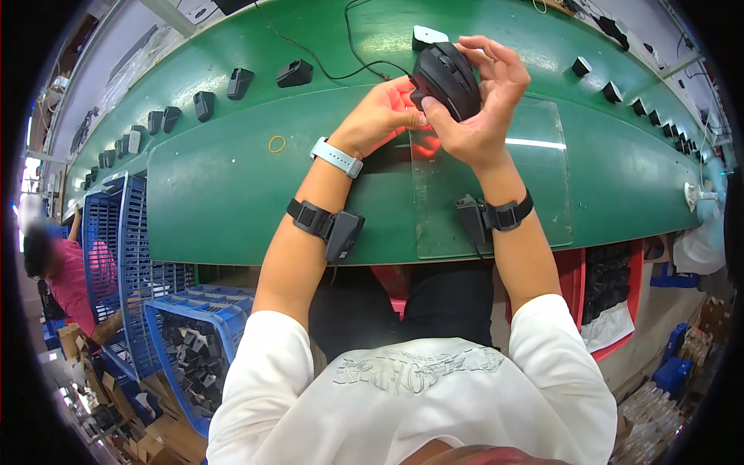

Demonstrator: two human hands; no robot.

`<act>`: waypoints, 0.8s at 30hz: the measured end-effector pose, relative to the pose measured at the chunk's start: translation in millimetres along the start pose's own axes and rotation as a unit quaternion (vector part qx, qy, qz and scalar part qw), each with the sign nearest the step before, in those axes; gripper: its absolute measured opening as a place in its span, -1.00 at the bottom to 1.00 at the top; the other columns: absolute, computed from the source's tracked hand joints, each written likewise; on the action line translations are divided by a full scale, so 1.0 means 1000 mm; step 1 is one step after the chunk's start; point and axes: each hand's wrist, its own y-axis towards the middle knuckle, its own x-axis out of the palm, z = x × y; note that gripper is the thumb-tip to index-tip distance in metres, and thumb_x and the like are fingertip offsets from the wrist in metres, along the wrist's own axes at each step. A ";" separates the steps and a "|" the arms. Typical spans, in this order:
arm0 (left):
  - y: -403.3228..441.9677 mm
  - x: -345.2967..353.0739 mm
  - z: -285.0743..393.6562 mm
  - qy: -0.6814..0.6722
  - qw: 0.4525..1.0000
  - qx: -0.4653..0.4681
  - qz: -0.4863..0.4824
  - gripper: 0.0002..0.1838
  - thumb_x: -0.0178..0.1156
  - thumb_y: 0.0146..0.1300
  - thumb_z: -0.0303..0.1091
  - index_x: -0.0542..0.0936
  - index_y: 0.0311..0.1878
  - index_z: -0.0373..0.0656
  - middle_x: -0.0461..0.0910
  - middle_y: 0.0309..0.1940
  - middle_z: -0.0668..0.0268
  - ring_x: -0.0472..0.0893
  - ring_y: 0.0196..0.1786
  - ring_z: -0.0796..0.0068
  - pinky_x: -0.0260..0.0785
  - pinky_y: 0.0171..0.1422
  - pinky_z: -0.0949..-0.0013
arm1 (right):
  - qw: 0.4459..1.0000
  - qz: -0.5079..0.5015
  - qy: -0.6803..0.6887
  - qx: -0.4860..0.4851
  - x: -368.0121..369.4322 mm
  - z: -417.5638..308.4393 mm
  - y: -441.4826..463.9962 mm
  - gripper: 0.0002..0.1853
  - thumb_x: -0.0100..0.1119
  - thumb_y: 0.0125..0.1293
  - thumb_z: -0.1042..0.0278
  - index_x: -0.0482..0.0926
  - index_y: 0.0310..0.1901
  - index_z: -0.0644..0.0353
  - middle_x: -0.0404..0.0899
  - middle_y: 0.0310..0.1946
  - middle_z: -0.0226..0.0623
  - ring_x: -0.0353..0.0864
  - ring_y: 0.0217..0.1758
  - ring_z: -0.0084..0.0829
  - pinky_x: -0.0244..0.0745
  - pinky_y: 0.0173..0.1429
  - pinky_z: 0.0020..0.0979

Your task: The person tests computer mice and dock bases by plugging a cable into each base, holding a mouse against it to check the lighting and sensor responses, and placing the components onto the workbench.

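A black wired computer mouse point(448, 81) is raised above the green table in my right hand point(488, 108), the thumb pressed on its near side and the fingers around its far side. Its cable point(358, 72) leads off to the left and back. Close to the mouse's left side is my left hand point(380, 116), its thumb stretched out and its other fingers partly hidden. Red light glows on this palm and on the table just below. Behind the mouse stands a small block with a white top point(428, 36).
A clear sheet point(535, 186) lies on the green table point(225, 201). Black blocks point(295, 74) line both sides, and a yellow rubber band point(277, 144) is at left. Blue crates point(190, 298) and a red bin point(573, 283) stand below the edge. A person in pink point(74, 279) is at far left.
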 end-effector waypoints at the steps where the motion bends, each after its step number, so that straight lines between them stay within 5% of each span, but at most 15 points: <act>1: 0.001 -0.002 -0.002 0.000 1.000 -0.003 -0.001 -0.44 0.31 0.29 -0.55 0.42 0.35 -0.35 0.69 0.02 0.20 0.70 0.00 0.46 0.60 0.17 0.29 | 1.000 -0.001 -0.014 0.019 0.001 -0.001 0.000 -0.06 0.36 0.01 0.65 0.00 0.39 0.18 0.33 0.24 0.05 0.50 0.22 -0.16 0.53 0.31 -0.19; 6: 0.004 -0.003 -0.010 -0.021 0.999 0.004 0.039 -0.56 0.27 0.42 -0.42 0.45 0.28 -0.38 0.67 -0.06 0.24 0.69 -0.01 0.45 0.61 0.14 0.28 | 0.989 -0.004 -0.052 0.137 0.000 0.002 0.001 -0.26 0.28 0.14 0.60 0.21 0.37 0.18 0.48 0.16 -0.07 0.60 0.12 -0.32 0.57 0.20 -0.28; 7: 0.005 -0.002 -0.010 -0.021 0.999 0.003 0.039 -0.56 0.27 0.42 -0.42 0.45 0.28 -0.38 0.67 -0.06 0.24 0.69 -0.01 0.45 0.61 0.14 0.28 | 0.979 -0.002 -0.094 0.183 -0.003 0.002 0.002 -0.46 0.22 0.21 0.46 0.42 0.27 0.18 0.59 0.06 -0.09 0.65 0.06 -0.26 0.55 0.19 -0.28; 9: 0.009 0.001 -0.006 -0.086 0.992 0.018 0.095 -0.66 0.15 0.51 -0.36 0.49 0.22 -0.37 0.65 -0.11 0.22 0.68 -0.08 0.45 0.62 0.04 0.26 | 0.966 -0.049 -0.171 0.186 -0.011 0.013 0.000 -0.51 0.20 0.21 0.40 0.48 0.22 0.19 0.61 0.03 -0.08 0.65 0.06 -0.16 0.54 0.19 -0.24; 11: 0.010 -0.011 -0.007 -0.097 0.983 0.045 0.151 -0.69 0.11 0.56 -0.24 0.56 0.12 -0.31 0.64 -0.17 0.22 0.67 -0.19 0.46 0.60 -0.11 0.32 | 0.924 -0.125 -0.306 0.192 -0.019 0.030 -0.011 -0.57 0.16 0.17 0.29 0.60 0.10 0.21 0.62 0.00 -0.05 0.61 0.07 0.06 0.51 0.21 -0.13; 16: 0.012 -0.017 -0.009 -0.023 0.973 0.091 0.213 -0.73 0.32 0.42 -0.17 0.61 -0.08 -0.19 0.66 -0.28 0.30 0.63 -0.35 0.53 0.51 -0.29 0.48 | 0.800 -0.273 -0.455 0.279 -0.023 0.023 -0.005 -0.64 0.26 0.18 0.14 0.71 -0.05 0.13 0.70 -0.08 -0.14 0.65 0.07 -0.07 0.48 0.13 0.00; 17: 0.012 -0.015 -0.010 -0.020 0.973 0.096 0.210 -0.74 0.34 0.40 -0.18 0.61 -0.09 -0.19 0.66 -0.30 0.31 0.63 -0.38 0.54 0.51 -0.31 0.47 | 0.859 -0.211 -0.439 0.157 -0.024 0.035 -0.014 -0.64 0.31 0.19 0.12 0.69 -0.03 0.11 0.70 -0.08 -0.19 0.63 0.11 -0.07 0.42 0.17 0.07; 18: 0.011 -0.014 -0.009 -0.019 0.974 0.100 0.203 -0.74 0.36 0.38 -0.20 0.61 -0.09 -0.18 0.66 -0.32 0.32 0.62 -0.40 0.54 0.51 -0.34 0.47 | 0.886 -0.152 -0.434 0.062 -0.017 0.034 -0.009 -0.65 0.31 0.30 0.16 0.66 0.05 0.13 0.68 -0.15 -0.25 0.65 -0.03 -0.21 0.47 0.08 -0.14; 21: 0.006 -0.012 -0.004 -0.032 0.981 0.086 0.172 -0.77 0.30 0.44 -0.21 0.60 -0.04 -0.15 0.67 -0.27 0.33 0.62 -0.36 0.55 0.50 -0.30 0.48 | 0.942 -0.130 -0.089 0.296 -0.003 0.014 0.001 -0.60 0.22 0.48 0.22 0.54 0.22 0.29 0.56 -0.29 -0.40 0.48 -0.25 -0.62 0.36 -0.14 -0.58; 24: 0.008 -0.009 -0.003 -0.052 0.978 0.094 0.179 -0.76 0.30 0.44 -0.18 0.60 -0.04 -0.15 0.67 -0.28 0.33 0.62 -0.37 0.55 0.50 -0.30 0.47 | 0.933 -0.159 -0.095 0.308 0.007 -0.003 0.002 -0.53 0.24 0.47 0.23 0.47 0.27 0.34 0.55 -0.34 -0.44 0.47 -0.29 -0.62 0.38 -0.14 -0.55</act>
